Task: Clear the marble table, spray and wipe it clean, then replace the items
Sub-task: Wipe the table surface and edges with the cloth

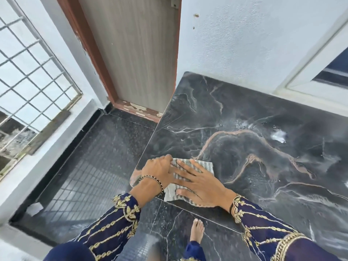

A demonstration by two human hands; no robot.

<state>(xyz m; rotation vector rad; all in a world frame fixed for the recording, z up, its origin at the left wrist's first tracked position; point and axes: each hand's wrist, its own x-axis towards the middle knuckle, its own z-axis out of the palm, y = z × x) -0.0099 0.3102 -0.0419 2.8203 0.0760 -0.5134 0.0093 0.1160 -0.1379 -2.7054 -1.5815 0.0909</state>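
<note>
Head view looks down on a dark marble table (244, 119) with tan and white veins, filling the right and centre of the frame. At its lower-left corner lies a grey striped cloth (204, 165), flat on the stone with one edge hanging just over the near rim. Both hands press on it. The right hand (197, 183) lies open, fingers spread wide across the cloth, palm down. The left hand (160, 169) rests on the cloth's left edge with fingers curled over it at the table's corner; a thin beaded bangle (152, 182) circles that wrist. Both sleeves are dark blue with gold embroidery. White foamy wet patches (278, 136) sit on the marble toward the right middle of the frame, well apart from the cloth. A bare foot (196, 230) stands on the dark floor at bottom centre. A wooden door (135, 53) fills the upper centre, and a window grille (28, 72) the upper left.
</note>
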